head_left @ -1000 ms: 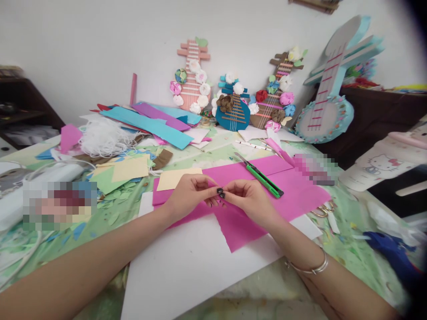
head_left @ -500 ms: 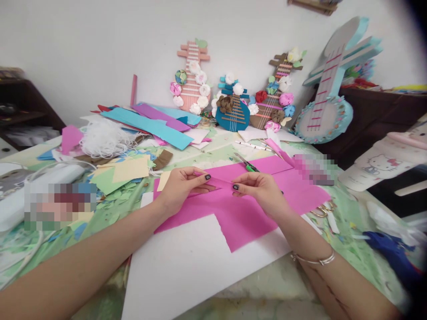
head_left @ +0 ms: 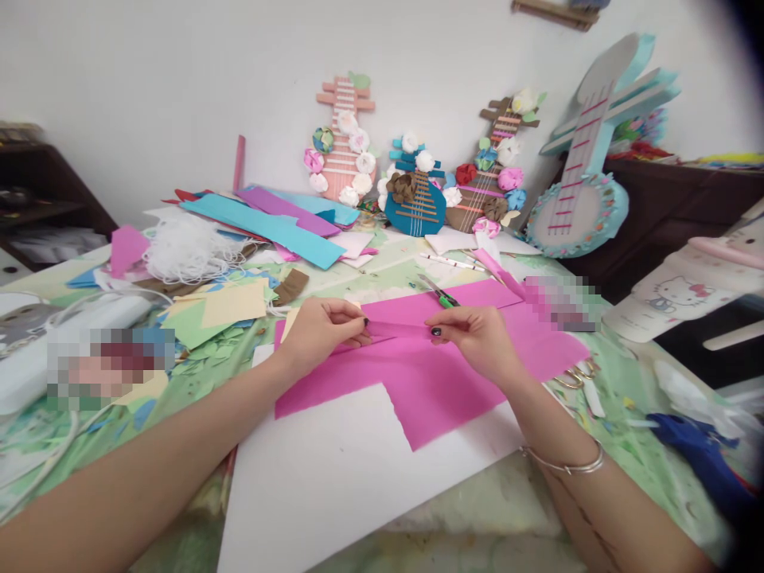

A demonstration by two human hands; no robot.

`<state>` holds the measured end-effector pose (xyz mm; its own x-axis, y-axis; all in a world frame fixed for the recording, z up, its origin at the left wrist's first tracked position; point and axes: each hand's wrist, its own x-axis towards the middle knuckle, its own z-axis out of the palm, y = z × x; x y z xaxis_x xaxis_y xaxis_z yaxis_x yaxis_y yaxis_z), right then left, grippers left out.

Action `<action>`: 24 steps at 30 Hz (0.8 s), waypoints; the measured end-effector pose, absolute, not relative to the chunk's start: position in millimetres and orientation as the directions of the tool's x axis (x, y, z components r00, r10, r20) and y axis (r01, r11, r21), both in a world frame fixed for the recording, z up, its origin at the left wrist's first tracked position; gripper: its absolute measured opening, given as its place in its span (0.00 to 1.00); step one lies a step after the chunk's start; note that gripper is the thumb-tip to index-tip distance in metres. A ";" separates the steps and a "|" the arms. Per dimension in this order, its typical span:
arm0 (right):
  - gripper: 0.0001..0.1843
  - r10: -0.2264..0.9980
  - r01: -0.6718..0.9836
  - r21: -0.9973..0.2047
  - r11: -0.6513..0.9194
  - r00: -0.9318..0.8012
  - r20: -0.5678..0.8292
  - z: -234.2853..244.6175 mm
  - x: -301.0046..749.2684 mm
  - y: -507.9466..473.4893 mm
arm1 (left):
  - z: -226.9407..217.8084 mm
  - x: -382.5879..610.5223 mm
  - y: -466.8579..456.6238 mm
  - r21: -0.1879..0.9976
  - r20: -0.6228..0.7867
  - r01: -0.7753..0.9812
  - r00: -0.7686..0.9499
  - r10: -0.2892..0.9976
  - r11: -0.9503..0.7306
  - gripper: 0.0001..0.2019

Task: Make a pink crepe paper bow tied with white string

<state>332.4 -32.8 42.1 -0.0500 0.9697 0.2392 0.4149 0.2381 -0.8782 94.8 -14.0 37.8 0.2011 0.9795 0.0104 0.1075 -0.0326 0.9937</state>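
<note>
A narrow strip of magenta paper is stretched between my two hands. My left hand pinches its left end between thumb and fingers. At the other end my right hand grips it in the same way, a bracelet round that wrist. Beneath them lies a large magenta paper sheet with a stepped cut in its near edge. It rests partly on a white board. Green-handled scissors lie on the sheet just beyond my right hand.
Decorated paper lutes lean along the wall. Coloured paper strips, white string and paper scraps cover the left side. On the right are a blue glue gun, gold-handled scissors and a white cup.
My right hand has shifted slightly right, and my hands are a little farther apart. More of the magenta strip shows between them.
</note>
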 end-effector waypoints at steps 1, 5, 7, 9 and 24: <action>0.07 0.965 0.453 -0.854 0.254 -0.057 0.257 41.0 333.3 -32.5 | 37.6 93.9 -14.0 0.985 0.032 0.160 0.206 0.978 -0.066 0.06; 0.08 0.951 0.549 -0.783 0.293 -0.084 0.297 38.8 336.2 -30.9 | 36.0 91.2 -12.6 0.927 0.130 0.318 0.227 0.965 -0.200 0.04; 0.09 0.950 0.575 -0.765 0.288 -0.075 0.302 39.3 337.3 -30.3 | 36.5 90.5 -11.5 0.913 0.169 0.332 0.226 0.959 -0.239 0.04; 0.10 0.952 0.581 -0.764 0.281 -0.070 0.297 40.3 337.6 -30.2 | 38.5 90.6 -10.9 0.924 0.193 0.288 0.214 0.958 -0.250 0.05; 0.15 0.890 0.523 -0.727 0.446 -0.342 0.300 38.2 307.5 -47.1 | 30.5 104.1 -18.4 0.900 0.060 0.342 0.519 0.853 -0.271 0.08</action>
<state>307.5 -47.1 38.2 -0.3421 0.8904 0.3001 0.5227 0.4458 -0.7267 104.1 -18.4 30.5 0.5186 0.8529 0.0603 0.3419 -0.2715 0.8997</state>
